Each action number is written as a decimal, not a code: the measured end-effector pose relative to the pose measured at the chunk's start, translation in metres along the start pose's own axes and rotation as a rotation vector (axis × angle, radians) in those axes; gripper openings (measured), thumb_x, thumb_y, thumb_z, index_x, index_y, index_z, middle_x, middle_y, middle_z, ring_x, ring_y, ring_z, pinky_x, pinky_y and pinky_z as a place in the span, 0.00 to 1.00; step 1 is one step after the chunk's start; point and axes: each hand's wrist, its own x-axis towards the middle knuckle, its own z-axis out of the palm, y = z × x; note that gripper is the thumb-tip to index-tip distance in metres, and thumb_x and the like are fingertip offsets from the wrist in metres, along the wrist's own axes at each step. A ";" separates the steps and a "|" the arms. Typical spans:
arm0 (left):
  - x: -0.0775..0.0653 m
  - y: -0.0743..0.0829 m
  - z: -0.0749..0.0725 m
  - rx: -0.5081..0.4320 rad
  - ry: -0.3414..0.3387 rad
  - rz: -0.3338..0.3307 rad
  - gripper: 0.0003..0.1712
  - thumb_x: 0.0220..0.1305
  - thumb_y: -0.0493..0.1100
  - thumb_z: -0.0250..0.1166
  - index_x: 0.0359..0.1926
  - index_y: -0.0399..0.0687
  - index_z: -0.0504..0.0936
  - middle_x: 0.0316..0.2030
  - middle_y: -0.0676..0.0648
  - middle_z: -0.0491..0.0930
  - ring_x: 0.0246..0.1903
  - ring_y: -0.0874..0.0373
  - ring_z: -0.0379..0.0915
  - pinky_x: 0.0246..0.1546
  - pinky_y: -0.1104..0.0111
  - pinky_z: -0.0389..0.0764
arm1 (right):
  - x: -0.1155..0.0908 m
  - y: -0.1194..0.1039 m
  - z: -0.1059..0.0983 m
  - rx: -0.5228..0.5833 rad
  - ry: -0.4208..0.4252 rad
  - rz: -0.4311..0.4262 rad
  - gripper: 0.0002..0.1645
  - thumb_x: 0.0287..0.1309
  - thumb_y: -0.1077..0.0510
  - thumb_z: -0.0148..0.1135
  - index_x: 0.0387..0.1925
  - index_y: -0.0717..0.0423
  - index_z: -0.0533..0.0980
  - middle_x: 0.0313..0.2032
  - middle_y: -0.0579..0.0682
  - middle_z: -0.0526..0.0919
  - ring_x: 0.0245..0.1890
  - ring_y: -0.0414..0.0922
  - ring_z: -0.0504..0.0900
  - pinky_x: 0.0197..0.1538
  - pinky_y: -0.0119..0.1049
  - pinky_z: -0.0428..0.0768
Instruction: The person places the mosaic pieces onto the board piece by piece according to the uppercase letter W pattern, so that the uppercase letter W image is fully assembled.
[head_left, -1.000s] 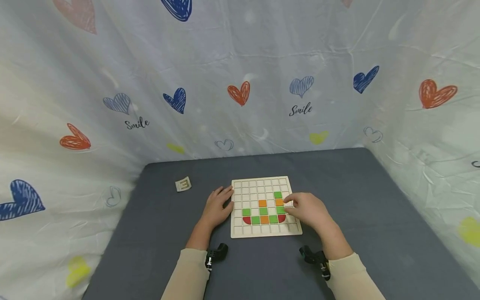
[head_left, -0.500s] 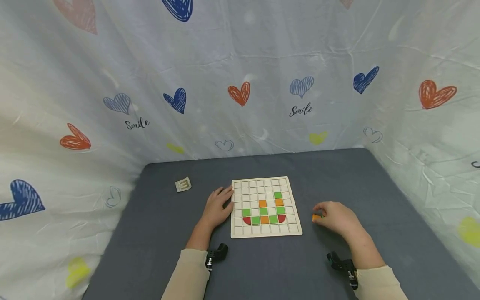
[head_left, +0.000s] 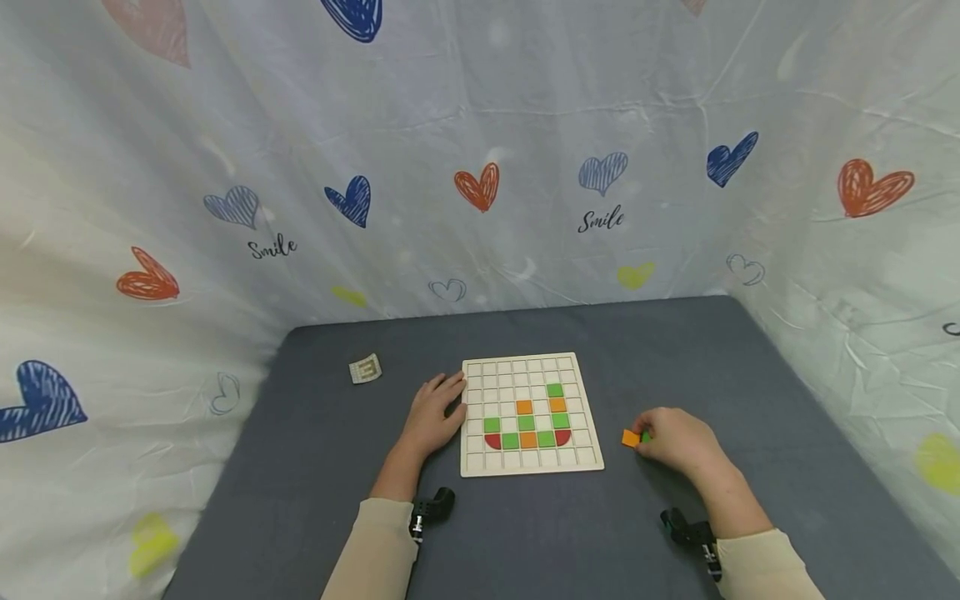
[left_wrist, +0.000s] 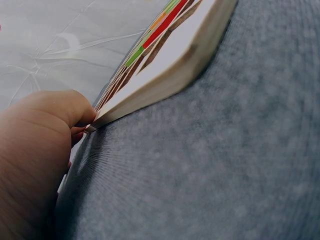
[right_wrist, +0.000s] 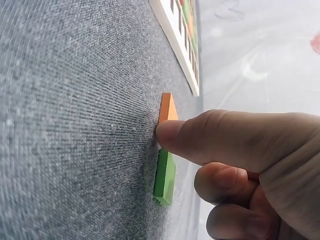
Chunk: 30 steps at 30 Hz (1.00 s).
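Observation:
A pale wooden grid board (head_left: 487, 460) lies mid-table with green, orange and red tiles in several cells. My left hand (head_left: 433, 421) rests at its left edge; in the left wrist view the thumb (left_wrist: 80, 106) touches the board's side. Right of the board, my right hand (head_left: 678, 437) pinches a loose orange tile (head_left: 631, 437) at its near end, thumb tip over it in the right wrist view. The index finger is mostly hidden there. A loose green tile (right_wrist: 165, 180) lies flat just beside the thumb, the other fingers curled above it.
A small pale paper piece (head_left: 365, 368) with a dark mark lies at the table's back left. The dark grey table (head_left: 525, 533) meets a white curtain (head_left: 420, 250) printed with hearts behind it. Black wrist cameras sit on both forearms.
My right hand has moved from the board's right side out to the loose tiles, its thumb and finger closing at the orange one. The left hand stays at the board's edge.

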 end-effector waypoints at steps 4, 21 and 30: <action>0.000 0.001 0.000 -0.009 -0.006 -0.005 0.29 0.76 0.47 0.58 0.73 0.46 0.73 0.74 0.50 0.67 0.76 0.43 0.52 0.78 0.45 0.47 | 0.001 0.000 0.000 -0.003 -0.008 -0.007 0.11 0.46 0.62 0.69 0.35 0.55 0.86 0.22 0.45 0.74 0.23 0.44 0.70 0.26 0.39 0.69; 0.000 -0.001 0.000 -0.002 -0.003 -0.008 0.29 0.76 0.47 0.58 0.73 0.47 0.73 0.74 0.51 0.67 0.77 0.44 0.52 0.78 0.45 0.47 | 0.015 -0.021 -0.020 0.060 0.014 -0.096 0.13 0.52 0.61 0.70 0.42 0.57 0.85 0.17 0.45 0.65 0.17 0.42 0.63 0.24 0.36 0.59; 0.000 0.000 -0.001 0.001 -0.007 -0.004 0.28 0.75 0.47 0.58 0.73 0.46 0.73 0.74 0.49 0.67 0.76 0.42 0.53 0.77 0.44 0.48 | 0.029 -0.054 -0.036 0.026 0.024 -0.190 0.11 0.56 0.60 0.72 0.42 0.55 0.85 0.18 0.45 0.65 0.19 0.41 0.62 0.24 0.35 0.58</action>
